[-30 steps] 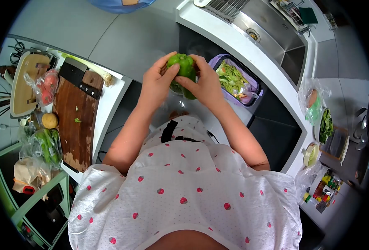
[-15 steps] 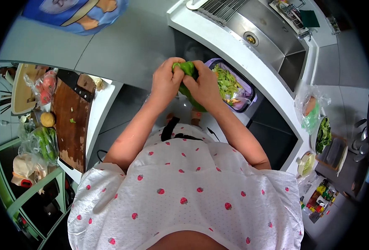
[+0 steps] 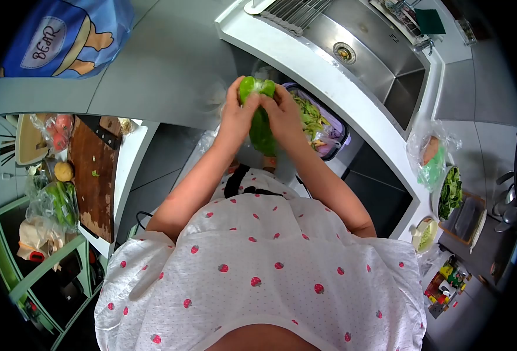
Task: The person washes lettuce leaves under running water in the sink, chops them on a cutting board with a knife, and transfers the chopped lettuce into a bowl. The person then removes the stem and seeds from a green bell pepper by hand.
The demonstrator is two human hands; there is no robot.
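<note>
A long green pepper (image 3: 262,131) hangs upright between my two hands, its opened top end showing a pale inside. My left hand (image 3: 237,115) grips it from the left, with the thumb pressed at the broken top. From the other side my right hand (image 3: 283,114) is closed round the same pepper, thumb close to the left one. Just right of my right hand, and lower down, a purple-rimmed bin (image 3: 347,139) holds leafy scraps (image 3: 311,117).
On the left counter lie a wooden cutting board (image 3: 97,181), a cleaver (image 3: 99,130), a potato (image 3: 64,171) and bagged tomatoes (image 3: 59,131). A steel sink (image 3: 363,64) is at upper right. A plate of green leaves (image 3: 450,193) stands on the right counter.
The pepper has turned in my hands, so its opened top and long body now show. The surroundings have shifted slightly left in view.
</note>
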